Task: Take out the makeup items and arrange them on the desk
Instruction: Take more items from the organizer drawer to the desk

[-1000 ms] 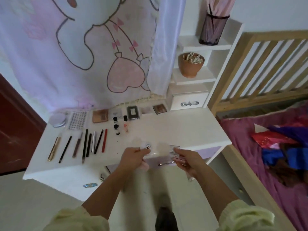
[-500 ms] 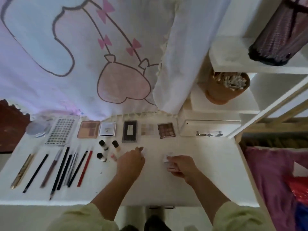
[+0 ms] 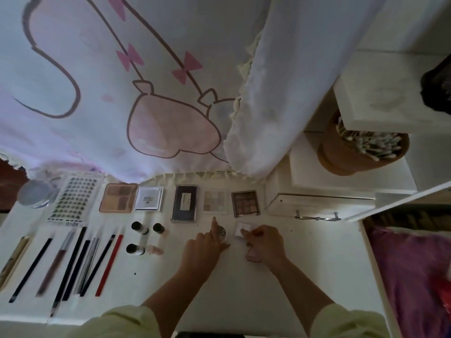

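Reading across the counter (image 3: 305, 259) from the left, I cannot make out the blurred print on the cluster card (image 3: 73, 201), nor the labels on the white palette (image 3: 148, 202) and black case (image 3: 184, 203). The left hand (image 3: 203, 250) has its grip round a small lettered jar (image 3: 222, 234). The right hand (image 3: 264, 245) pinches a white square case (image 3: 242, 230).

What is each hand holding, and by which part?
Left hand holds a small round jar, grip on its rim between forefinger and thumb. Right hand pinches a small white box at its near edge.
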Tool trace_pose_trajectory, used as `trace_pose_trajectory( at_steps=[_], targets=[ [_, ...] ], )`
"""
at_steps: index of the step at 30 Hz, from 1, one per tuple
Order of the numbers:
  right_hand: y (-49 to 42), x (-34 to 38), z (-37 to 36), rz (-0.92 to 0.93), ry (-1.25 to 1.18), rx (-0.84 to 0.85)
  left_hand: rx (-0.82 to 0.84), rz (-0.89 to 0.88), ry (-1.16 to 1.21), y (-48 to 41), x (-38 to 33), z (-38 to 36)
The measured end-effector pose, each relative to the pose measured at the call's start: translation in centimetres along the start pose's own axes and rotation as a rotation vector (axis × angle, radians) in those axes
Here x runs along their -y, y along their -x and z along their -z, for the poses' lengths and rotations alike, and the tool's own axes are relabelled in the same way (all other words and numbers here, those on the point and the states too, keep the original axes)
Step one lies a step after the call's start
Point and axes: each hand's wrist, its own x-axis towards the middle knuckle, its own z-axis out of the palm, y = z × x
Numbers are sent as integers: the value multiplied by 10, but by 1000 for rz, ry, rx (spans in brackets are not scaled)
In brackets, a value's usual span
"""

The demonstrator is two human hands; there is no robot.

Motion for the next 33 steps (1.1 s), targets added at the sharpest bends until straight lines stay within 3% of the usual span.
trace_pose_trajectory(
  at_steps=[2,4,7,11,13,14,19,28,33],
  targets=[
    [0,4,0,35,66,36,-51,19,-31,1,-1,1],
    [-2,5,-2,57,178,51,84,17,-36,4,0,13],
    [0,7,-3,87,274,77,21,67,-20,2,6,9],
    [3,4,16,34,-117,117,83,161,36,8,11,18],
    [1,-5,29,18,-253,51,157,261,193,16,12,22],
    [-2,-10,35,30,-288,12,117,319,287,20,13,23],
    [-4,-26,38,171,-283,-58,111,598,785,39,7,24],
    [-9,-34,39,314,18,-85,218,841,1434,51,0,35],
    [-7,-40,37,282,102,-65,275,846,1565,62,7,34]
  ],
)
